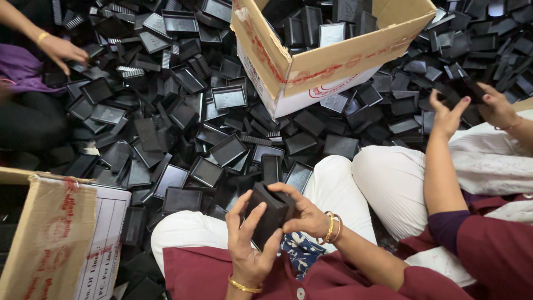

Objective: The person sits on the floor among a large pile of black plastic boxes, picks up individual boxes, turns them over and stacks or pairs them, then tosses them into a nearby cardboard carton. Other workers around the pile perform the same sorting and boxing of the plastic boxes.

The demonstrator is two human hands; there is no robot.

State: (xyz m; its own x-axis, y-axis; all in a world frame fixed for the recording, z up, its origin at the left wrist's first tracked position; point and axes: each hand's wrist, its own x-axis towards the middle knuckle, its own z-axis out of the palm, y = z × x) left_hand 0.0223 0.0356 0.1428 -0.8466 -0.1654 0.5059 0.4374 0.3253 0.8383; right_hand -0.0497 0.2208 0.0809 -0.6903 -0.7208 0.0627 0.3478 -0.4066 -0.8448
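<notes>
A small stack of black rectangular plastic trays (270,214) is gripped by both hands, left (250,244) and right (305,214), fingers closed round it; edges are best kept aligned and squared.

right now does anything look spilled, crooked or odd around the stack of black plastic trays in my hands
Yes. The small black plastic trays lie in a loose heap across the floor, tilted and overlapping. The open cardboard box sits tipped on that heap. The stack of black trays between your left hand and right hand looks square.

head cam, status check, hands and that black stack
Left hand and right hand both gripping stack of black trays. Held above lap. Nothing in the way; co-worker's hands busy at right.
</notes>
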